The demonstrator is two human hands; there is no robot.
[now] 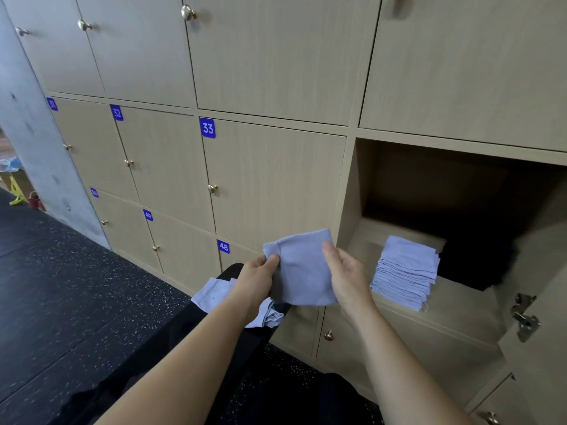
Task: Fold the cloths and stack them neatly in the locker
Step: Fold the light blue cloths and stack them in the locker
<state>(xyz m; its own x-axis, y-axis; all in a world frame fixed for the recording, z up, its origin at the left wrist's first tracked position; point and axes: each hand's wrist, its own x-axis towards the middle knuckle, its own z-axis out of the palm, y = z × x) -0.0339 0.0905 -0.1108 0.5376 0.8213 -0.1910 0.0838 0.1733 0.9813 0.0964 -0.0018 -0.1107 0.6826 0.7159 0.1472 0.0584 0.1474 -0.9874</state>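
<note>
A light blue cloth [302,268], folded over, hangs in the air between both hands in front of the lockers. My left hand [256,279] pinches its left edge with thumb on top. My right hand [345,274] grips its right edge, fingers behind the cloth. A neat stack of folded blue cloths [405,271] sits at the front left of the open locker [352,191]. Several loose unfolded blue cloths [214,292] lie on my black-clad left knee, below my left forearm.
A dark bundle [478,265] fills the locker's right side behind the stack. The open locker door with metal hinges [524,317] stands at the far right. Closed numbered lockers [270,179] line the wall to the left. Dark speckled floor [76,302] lies at the lower left.
</note>
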